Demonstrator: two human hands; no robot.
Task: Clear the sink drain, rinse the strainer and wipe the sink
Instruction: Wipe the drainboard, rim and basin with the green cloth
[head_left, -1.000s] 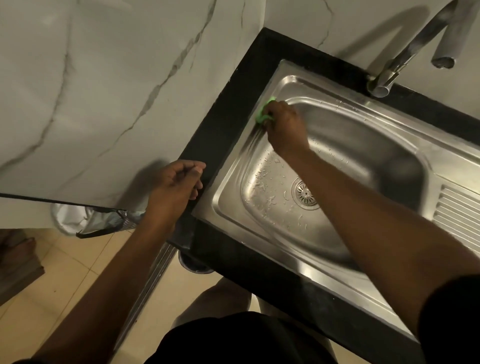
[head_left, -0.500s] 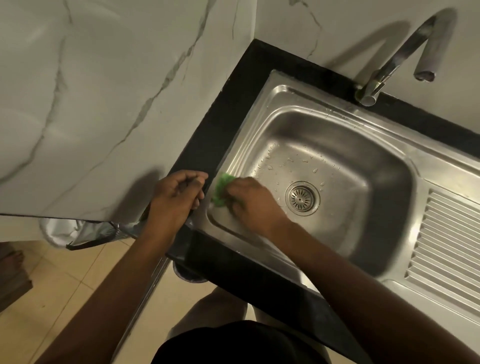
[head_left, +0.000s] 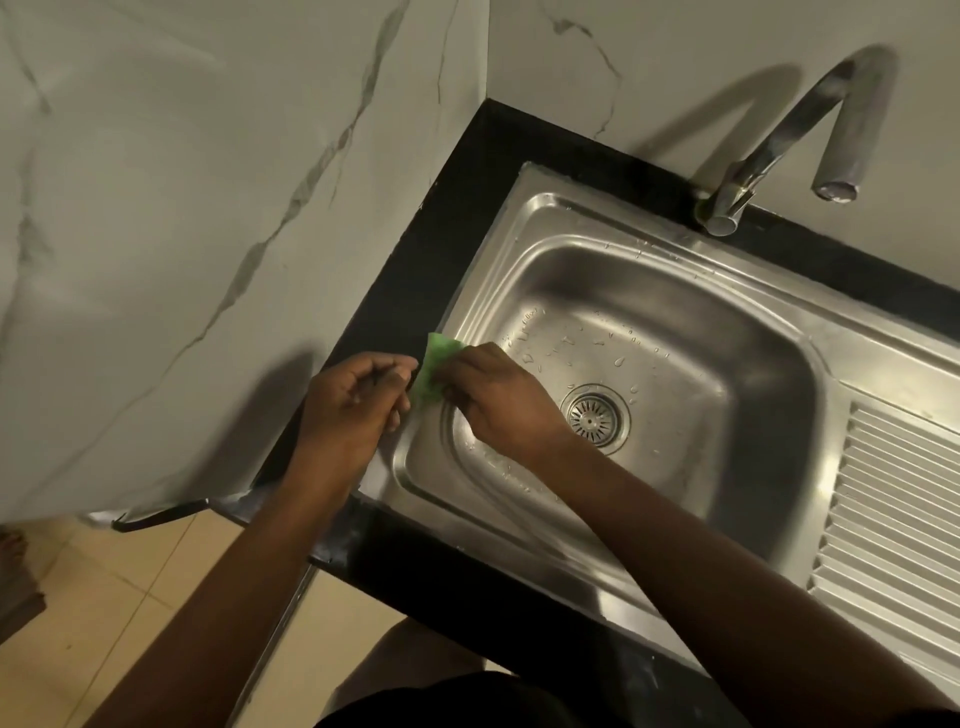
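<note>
Both hands busy: right hand (head_left: 498, 400) grip pinching green scrub pad (head_left: 435, 370) on stainless steel sink (head_left: 779, 525) rim, left hand (head_left: 353, 400) loosely curled. Wiping step; reckon basin's next.

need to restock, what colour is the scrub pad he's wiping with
Green scrub pad, clearest in the head view.

My right hand (head_left: 498, 400) reaches in from the lower right on a bare, nearly straight forearm, knuckles up, its fingers curled in a pinching grip. My left hand (head_left: 353, 405) comes up from the lower left with the wrist bent and the fingers loosely curled inward, its fingertips just beside the right hand's. Whether the two touch, I cannot tell.
</note>
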